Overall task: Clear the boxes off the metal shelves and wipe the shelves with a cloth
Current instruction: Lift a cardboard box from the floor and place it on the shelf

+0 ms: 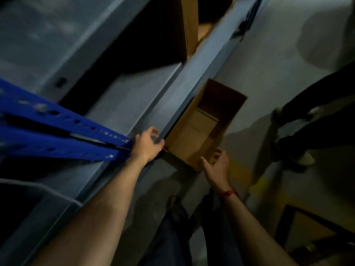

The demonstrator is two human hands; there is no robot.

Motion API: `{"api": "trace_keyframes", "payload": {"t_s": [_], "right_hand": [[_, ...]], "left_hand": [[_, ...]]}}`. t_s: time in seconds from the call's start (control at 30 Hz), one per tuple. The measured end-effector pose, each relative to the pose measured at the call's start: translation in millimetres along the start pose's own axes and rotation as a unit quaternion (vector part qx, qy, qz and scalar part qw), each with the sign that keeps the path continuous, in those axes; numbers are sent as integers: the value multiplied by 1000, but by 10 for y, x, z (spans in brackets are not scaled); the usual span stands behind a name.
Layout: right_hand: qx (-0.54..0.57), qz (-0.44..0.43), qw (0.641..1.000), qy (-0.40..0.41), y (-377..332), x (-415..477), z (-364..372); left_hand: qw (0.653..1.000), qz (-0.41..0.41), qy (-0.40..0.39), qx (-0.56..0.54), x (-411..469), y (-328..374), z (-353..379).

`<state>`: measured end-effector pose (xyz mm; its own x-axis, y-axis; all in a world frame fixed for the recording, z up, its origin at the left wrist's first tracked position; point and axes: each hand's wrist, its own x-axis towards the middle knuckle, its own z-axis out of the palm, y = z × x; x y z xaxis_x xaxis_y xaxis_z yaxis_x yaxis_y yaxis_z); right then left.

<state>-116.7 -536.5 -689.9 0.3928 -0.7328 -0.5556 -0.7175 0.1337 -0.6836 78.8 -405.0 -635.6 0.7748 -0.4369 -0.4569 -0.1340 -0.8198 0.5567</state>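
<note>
Dim storeroom; metal shelves [124,104] part-cleared; open box [192,143], 3 o'clock of left hand [148,143] gripping shelf beam [192,83], is gripped by right hand [217,162]; 2nd box [190,25] at 12 o'clock to go; wiping apparently undone.

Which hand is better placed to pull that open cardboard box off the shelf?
The right hand: it grips the near corner of the open cardboard box. The left hand holds the shelf edge beside the blue upright.

An open box [201,129] sits under the shelf beam [172,104], right of the upright [57,131], another box [189,25] above.
</note>
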Motion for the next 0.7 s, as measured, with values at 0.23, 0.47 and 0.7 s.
{"api": "trace_keyframes", "payload": {"t_s": [0.23,0.47,0.7], "right_hand": [[23,145,989,-5,1537,1032,1060],[150,234,960,-21,2696,2037,2116],[134,158,977,50,2687,2188,2487]], "left_hand": [[980,-130,-150,14,1174,-1091,1544],[991,-103,-52,75,2156,-2089,2678],[966,-62,94,234,2385,-2302,2942]]}}
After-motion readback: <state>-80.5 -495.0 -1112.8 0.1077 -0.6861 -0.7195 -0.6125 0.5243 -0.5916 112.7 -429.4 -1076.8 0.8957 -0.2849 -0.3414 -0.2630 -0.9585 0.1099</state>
